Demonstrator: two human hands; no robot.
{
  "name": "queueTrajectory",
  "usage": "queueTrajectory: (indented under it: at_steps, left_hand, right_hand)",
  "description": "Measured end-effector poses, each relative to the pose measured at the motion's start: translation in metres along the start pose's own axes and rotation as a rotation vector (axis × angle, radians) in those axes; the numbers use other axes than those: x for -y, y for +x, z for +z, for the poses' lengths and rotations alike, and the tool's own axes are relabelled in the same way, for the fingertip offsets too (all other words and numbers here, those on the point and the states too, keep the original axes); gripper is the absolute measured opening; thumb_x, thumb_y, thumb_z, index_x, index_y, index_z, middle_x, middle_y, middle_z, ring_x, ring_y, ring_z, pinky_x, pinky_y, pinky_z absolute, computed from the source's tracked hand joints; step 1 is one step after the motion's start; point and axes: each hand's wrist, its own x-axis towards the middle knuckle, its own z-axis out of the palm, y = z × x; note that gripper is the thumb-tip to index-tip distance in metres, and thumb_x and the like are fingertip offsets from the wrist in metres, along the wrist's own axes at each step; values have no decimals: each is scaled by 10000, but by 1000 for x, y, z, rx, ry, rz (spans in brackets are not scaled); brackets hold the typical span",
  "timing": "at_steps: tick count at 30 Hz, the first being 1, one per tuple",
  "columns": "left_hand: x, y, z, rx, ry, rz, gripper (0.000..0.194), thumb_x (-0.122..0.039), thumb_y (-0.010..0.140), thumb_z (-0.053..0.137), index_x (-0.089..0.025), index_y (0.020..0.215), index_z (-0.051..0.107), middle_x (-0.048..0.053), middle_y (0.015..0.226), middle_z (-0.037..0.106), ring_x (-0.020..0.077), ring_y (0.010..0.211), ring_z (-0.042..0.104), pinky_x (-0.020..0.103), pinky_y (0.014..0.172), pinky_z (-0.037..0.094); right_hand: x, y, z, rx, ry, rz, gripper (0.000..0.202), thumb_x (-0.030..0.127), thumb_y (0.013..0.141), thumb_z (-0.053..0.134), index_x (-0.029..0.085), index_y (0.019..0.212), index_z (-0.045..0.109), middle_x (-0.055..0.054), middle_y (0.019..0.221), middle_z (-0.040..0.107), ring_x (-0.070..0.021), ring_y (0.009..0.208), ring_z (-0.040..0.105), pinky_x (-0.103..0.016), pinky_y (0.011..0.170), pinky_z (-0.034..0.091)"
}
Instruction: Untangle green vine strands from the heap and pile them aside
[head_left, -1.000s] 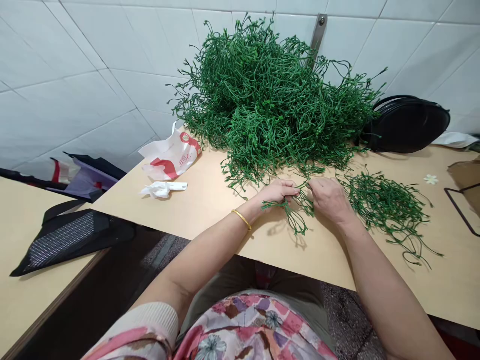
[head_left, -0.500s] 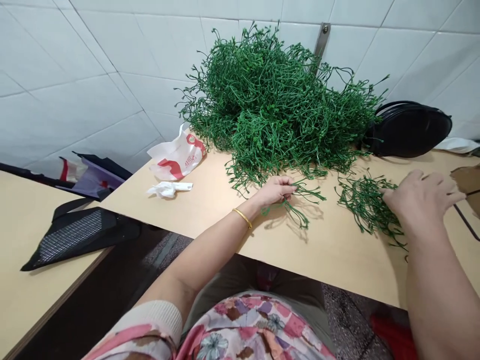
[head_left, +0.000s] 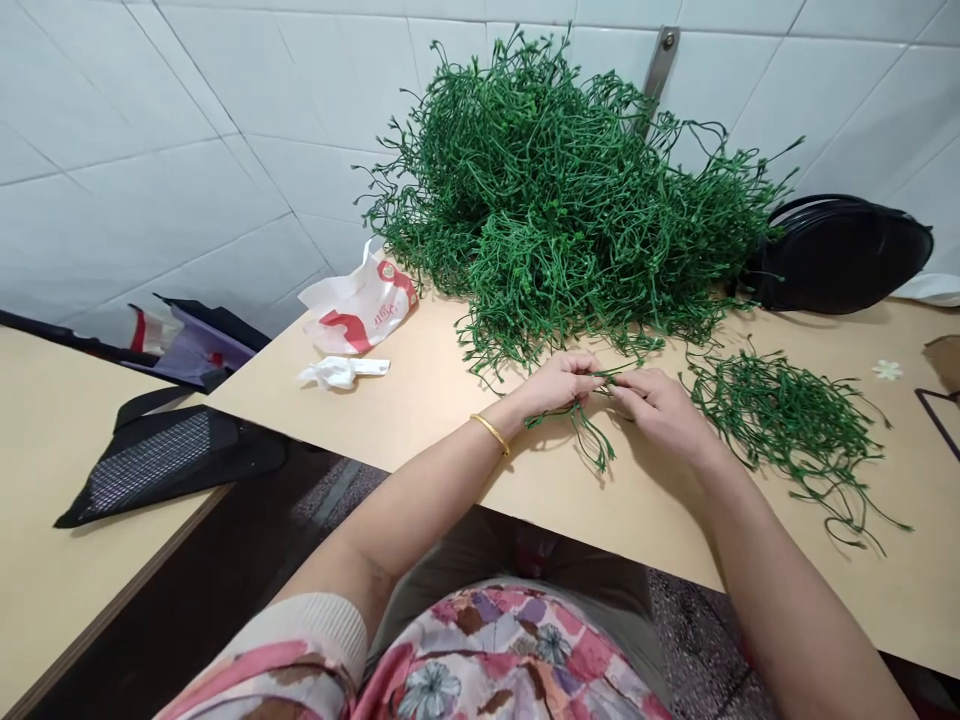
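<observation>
My left hand (head_left: 564,383), with a gold bangle on its wrist, is closed on several thin green artificial stems (head_left: 594,440) that hang below its fingers. Fingertip to fingertip with it, my right hand (head_left: 660,405) pinches the ends of the same green stems. Behind both hands rises a large tangled pile of green stems (head_left: 570,200), heaped against the wall. A smaller loose pile of green stems (head_left: 787,410) lies on the table to the right of my right hand.
On the table's left are a white and red plastic bag (head_left: 360,305) and a crumpled white wrapper (head_left: 341,372). A black round bag (head_left: 847,255) stands at the right back, with a pale flower piece (head_left: 887,370) before it. A black mesh pouch (head_left: 157,460) lies on the left table.
My right hand has moved left from the smaller pile to my left hand and now pinches the stems there. My left hand keeps its hold. The view has shifted slightly.
</observation>
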Motion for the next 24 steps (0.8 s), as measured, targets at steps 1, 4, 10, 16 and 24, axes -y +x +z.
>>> queueTrajectory:
  at_steps: [1, 4, 10, 16, 24]
  left_hand:
    - [0, 0, 0, 4, 17, -1, 110, -217, 721, 557, -138, 658, 513, -53, 470, 441, 52, 418, 369, 205, 452, 259]
    - [-2, -1, 0, 20, 88, 0, 161, -255, 743, 544, -144, 641, 487, -56, 479, 416, 55, 435, 355, 211, 464, 258]
    - [-5, -3, 6, 5, 255, 63, 186, -227, 749, 518, -156, 597, 439, -56, 515, 378, 61, 495, 331, 217, 499, 240]
    - [-8, -3, 7, 4, 303, 30, 202, -220, 738, 513, -160, 567, 422, -51, 513, 355, 67, 499, 320, 225, 494, 226]
    - [2, -3, 5, 42, 10, -28, 226, -307, 731, 546, -168, 601, 423, -51, 500, 389, 59, 446, 325, 223, 465, 223]
  right_hand:
    - [-1, 1, 0, 18, 97, 6, 279, 297, 830, 431, 184, 590, 519, -24, 620, 524, -155, 657, 439, -292, 634, 326]
    - [-6, 2, -1, 50, 384, 79, 260, 350, 809, 477, 181, 614, 512, 11, 582, 456, -118, 567, 383, -266, 550, 293]
    - [-15, 2, 5, -12, 504, 179, 191, 367, 766, 547, 180, 729, 545, 25, 596, 433, -108, 541, 354, -261, 521, 275]
    - [-6, 0, -3, -115, 74, -79, 153, 243, 786, 485, 196, 641, 477, -18, 667, 473, -156, 663, 423, -300, 628, 317]
    - [-18, -2, -3, 139, 602, 157, 250, 421, 781, 547, 186, 706, 504, 37, 602, 405, -97, 555, 342, -239, 515, 293]
